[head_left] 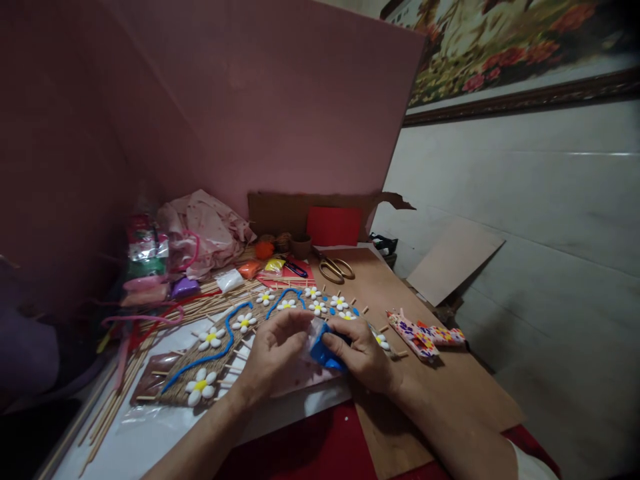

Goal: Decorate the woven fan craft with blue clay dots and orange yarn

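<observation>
Both hands meet near the middle of the desk [440, 393]. The right hand [363, 357] has its grip pinched on a lump of blue clay in a clear wrapper [323, 350]; the left hand [273, 350] has its fingertips pressed together on the wrapper's upper left edge, just above the lump.

Just beyond the hands, to the left, lies the woven plaque [200, 363], a brown twine-wrapped piece on the white sheet. A blue clay stem [227, 343] curls across it, with white flowers [201, 387] with yellow centres set along it and several more in a row at the far side. Small blue dots sit near those far flowers. By the look of it the flowers and stem are largely in place, and blue detail work seems to be what remains.

To the right lie two painted figures [423, 335]. Farther off are scissors [336, 269], packets of coloured clay [249, 269] and thin wooden sticks [120, 400] on the left.
</observation>
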The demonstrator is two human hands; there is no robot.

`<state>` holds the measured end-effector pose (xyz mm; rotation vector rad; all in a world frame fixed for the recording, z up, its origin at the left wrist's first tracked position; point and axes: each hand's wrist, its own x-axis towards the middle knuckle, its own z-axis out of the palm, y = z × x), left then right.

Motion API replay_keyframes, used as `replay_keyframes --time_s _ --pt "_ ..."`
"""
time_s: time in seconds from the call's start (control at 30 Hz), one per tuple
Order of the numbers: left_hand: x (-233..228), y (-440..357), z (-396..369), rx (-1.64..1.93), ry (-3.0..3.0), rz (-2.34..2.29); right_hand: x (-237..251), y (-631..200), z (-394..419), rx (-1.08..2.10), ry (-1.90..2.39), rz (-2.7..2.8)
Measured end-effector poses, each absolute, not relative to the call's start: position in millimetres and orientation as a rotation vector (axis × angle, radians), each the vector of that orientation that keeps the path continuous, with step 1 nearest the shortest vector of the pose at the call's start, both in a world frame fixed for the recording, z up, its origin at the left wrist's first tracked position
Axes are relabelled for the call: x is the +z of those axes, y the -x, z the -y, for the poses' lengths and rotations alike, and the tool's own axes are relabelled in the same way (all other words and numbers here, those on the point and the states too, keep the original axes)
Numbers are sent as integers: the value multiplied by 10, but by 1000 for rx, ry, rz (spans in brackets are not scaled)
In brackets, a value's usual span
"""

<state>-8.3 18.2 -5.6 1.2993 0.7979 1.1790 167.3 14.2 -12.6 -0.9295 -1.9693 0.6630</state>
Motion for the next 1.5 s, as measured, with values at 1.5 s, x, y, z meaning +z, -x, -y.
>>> replay_keyframes --time_s 1.5 --pt "-46 47 -181 1073 -1432 -827 -117 -1667 -127 755 927 2051"
